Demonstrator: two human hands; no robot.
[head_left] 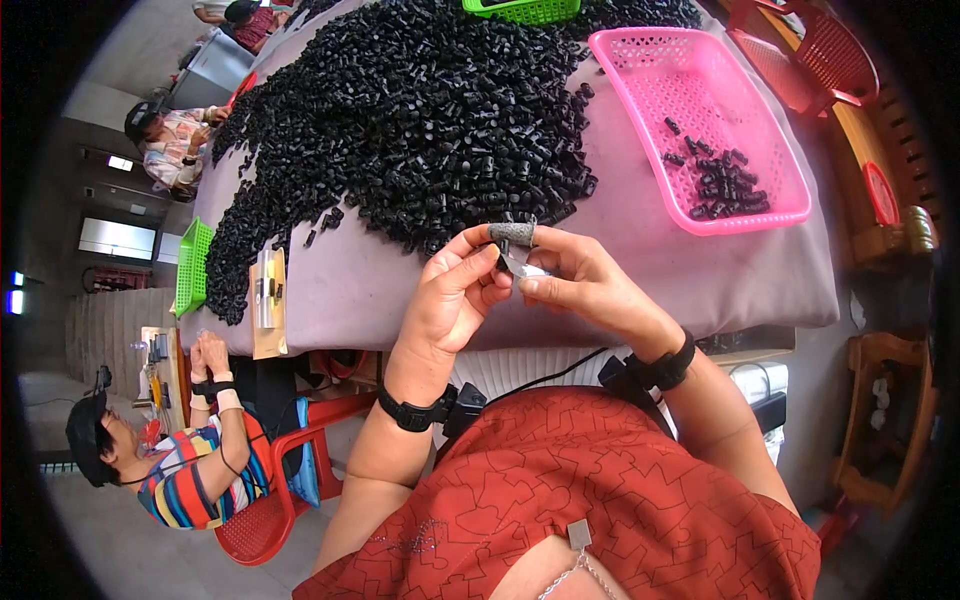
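Observation:
Both hands meet just above the near side of the cloth-covered table, close to the pile. My left hand point(447, 300) pinches a small black plastic part point(504, 261) between thumb and fingers; most of it is hidden. In my right hand point(590, 284) is a small silvery blade point(526, 269), held under the thumb with its tip against or very near the part. A grey finger sleeve point(513, 234) covers the right index fingertip, which reaches over the part. Beyond my hands spreads a large heap of similar black parts point(450, 130).
A pink plastic basket point(700, 85) with some black parts stands at the right. Green baskets point(194, 266) sit at the left edge and far side. A cardboard piece point(268, 335) bearing metallic strips lies left. One person point(205, 470) sits left on a red chair point(255, 525); others work farther off.

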